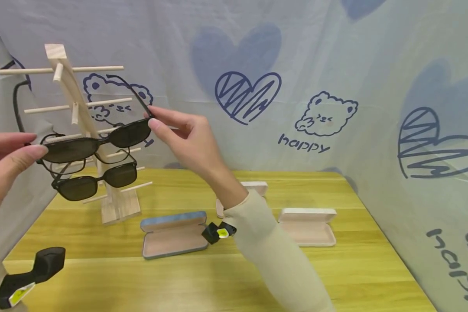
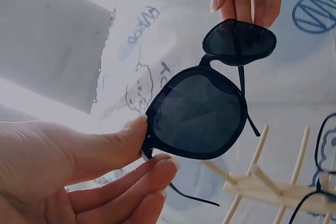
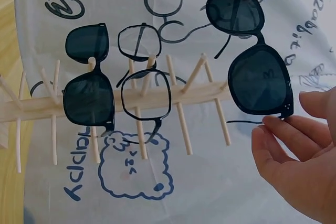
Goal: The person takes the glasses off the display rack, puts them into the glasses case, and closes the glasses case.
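Black-framed sunglasses (image 1: 72, 149) with dark lenses are held up in front of the upper part of a wooden display stand (image 1: 68, 86). My left hand (image 1: 4, 171) pinches one outer corner of the frame between thumb and fingers. At the opposite corner, my right hand (image 1: 193, 143) pinches the frame near the hinge. Both temples are unfolded and reach back toward the stand, as the right wrist view also shows. Lower on the stand hang thin black-rimmed clear eyeglasses (image 3: 123, 98), and below them a second pair of dark sunglasses (image 3: 88, 98).
An open blue glasses case (image 1: 173, 221) lies on the wooden table (image 1: 171, 286) near the stand's base (image 1: 121, 208). Farther right is an open white case (image 1: 308, 212). Another pale case (image 1: 257, 187) is partly hidden by my right arm. Printed cloth (image 1: 179, 52) hangs behind the table.
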Motion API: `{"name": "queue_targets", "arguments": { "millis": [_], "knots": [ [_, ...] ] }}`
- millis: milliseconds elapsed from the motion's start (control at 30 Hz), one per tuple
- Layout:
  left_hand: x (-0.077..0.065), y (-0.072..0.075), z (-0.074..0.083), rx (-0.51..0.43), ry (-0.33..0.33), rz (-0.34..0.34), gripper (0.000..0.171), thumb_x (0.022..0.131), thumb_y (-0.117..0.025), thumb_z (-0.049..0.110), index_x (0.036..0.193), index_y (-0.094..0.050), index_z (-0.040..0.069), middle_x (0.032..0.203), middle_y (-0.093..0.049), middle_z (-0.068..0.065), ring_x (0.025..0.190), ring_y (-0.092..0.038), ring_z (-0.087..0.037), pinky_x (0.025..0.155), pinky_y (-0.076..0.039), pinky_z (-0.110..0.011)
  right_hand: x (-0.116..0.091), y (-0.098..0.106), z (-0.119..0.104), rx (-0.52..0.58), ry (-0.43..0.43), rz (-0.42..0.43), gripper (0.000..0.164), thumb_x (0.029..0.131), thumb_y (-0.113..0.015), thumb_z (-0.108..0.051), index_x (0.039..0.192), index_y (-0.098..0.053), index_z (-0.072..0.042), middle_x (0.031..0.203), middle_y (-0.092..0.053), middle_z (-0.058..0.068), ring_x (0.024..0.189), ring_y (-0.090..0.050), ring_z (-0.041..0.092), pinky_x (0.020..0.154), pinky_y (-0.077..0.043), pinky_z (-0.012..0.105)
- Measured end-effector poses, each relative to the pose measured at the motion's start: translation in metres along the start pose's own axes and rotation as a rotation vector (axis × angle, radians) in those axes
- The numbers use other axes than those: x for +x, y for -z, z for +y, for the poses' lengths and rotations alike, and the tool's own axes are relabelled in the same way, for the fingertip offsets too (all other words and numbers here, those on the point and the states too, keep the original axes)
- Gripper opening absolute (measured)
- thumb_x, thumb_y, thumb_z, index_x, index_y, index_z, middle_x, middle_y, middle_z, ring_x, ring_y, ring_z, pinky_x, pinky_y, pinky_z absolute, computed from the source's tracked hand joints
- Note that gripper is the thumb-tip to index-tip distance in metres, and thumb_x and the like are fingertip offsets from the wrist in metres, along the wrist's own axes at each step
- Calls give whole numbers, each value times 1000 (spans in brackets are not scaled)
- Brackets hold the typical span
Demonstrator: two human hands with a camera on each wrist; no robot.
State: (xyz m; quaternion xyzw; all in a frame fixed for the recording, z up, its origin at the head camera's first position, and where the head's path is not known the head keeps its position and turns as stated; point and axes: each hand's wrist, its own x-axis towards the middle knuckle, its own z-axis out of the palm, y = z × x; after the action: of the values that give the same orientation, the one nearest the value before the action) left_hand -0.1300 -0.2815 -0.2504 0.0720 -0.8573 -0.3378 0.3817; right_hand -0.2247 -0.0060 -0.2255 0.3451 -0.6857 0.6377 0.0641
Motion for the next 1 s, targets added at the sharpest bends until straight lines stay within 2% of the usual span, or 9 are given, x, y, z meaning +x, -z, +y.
{"name": "queue_targets", "arguments": {
  "millis": [133,233,367,500,567,633,733,867,1000],
  "knots": [
    [-8,-1,8,-6,19,-16,35,96,-74,27,128,-74,14,88,-48,51,75,-47,27,72,-35,2,-12,9,1,6,-5,34,36,101,-66,-11,136,-67,-4,137,-69,11,119,-71,13,99,-58,24],
    [-12,-4,19,-76,37,-25,32,88,-84,24,118,-80,13,85,-56,49,68,-54,26,63,-38,-1,-21,15,2,15,19,62,35,100,-67,-10,135,-67,-1,134,-71,14,121,-70,15,100,-57,27],
    [-19,-9,37,-134,18,-72,29,84,-88,21,109,-82,9,82,-61,45,61,-60,21,54,-41,-5,-31,25,6,5,24,95,35,100,-66,-10,134,-67,-1,129,-73,16,121,-70,17,103,-56,28],
    [-27,-12,54,-45,1,-161,29,85,-86,30,107,-82,12,75,-54,53,61,-56,24,51,-39,-12,-39,35,11,-31,3,118,35,101,-66,-12,135,-68,-3,127,-74,15,121,-70,17,105,-55,29],
    [-30,-15,59,19,-20,-205,28,86,-85,33,106,-83,14,74,-68,38,63,-52,25,50,-39,-17,-42,40,14,-48,-13,120,35,101,-66,-13,135,-67,-3,126,-74,15,121,-71,18,105,-56,30],
    [-31,-20,63,54,-53,-240,26,87,-85,33,105,-83,14,80,-78,19,63,-48,26,50,-38,-19,-45,46,17,-60,-36,115,36,101,-66,-13,135,-67,-3,126,-74,15,119,-71,20,103,-57,30],
    [-32,-31,64,50,-115,-271,21,86,-86,29,102,-84,15,92,-81,-15,63,-46,28,54,-38,-18,-51,54,22,-76,-77,118,36,101,-67,-13,136,-67,-3,125,-75,15,113,-74,22,99,-59,31],
    [-34,-49,63,5,-165,-302,17,85,-87,24,99,-84,14,91,-81,-12,62,-52,26,60,-39,-16,-57,63,32,-86,-128,142,37,100,-68,-13,135,-67,-2,122,-75,18,102,-76,25,93,-62,33],
    [-36,-67,62,-18,-192,-335,16,85,-87,22,98,-83,13,89,-81,-10,66,-68,2,62,-41,-16,-65,71,42,-101,-168,158,37,99,-68,-12,135,-67,-1,121,-75,19,103,-76,25,92,-62,30]
  ]
}}
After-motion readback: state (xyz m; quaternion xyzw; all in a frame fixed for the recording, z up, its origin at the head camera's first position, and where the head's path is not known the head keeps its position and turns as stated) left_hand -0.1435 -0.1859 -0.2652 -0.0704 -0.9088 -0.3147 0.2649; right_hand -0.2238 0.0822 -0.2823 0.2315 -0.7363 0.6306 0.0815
